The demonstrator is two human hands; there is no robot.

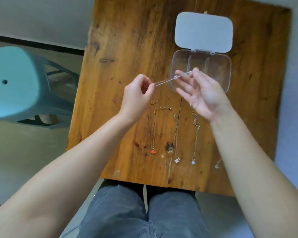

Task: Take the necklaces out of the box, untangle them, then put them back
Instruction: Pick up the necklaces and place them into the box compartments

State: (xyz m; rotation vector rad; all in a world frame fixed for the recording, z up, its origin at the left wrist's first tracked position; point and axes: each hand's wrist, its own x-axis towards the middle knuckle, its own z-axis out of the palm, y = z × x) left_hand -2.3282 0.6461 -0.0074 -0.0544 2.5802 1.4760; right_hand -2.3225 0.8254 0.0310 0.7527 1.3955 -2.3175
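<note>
Wooden table (127,48), frame centre; clear box (213,66) open at upper right; below it, necklaces (176,134) laid in rows, perhaps five.

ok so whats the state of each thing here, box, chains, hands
box: open, lid flat on table, compartments look empty
silver chain: taut in the air between both hands
left hand: pinching one end
right hand: pinching the other end, palm up
necklaces on table: laid out straight, separate
</note>
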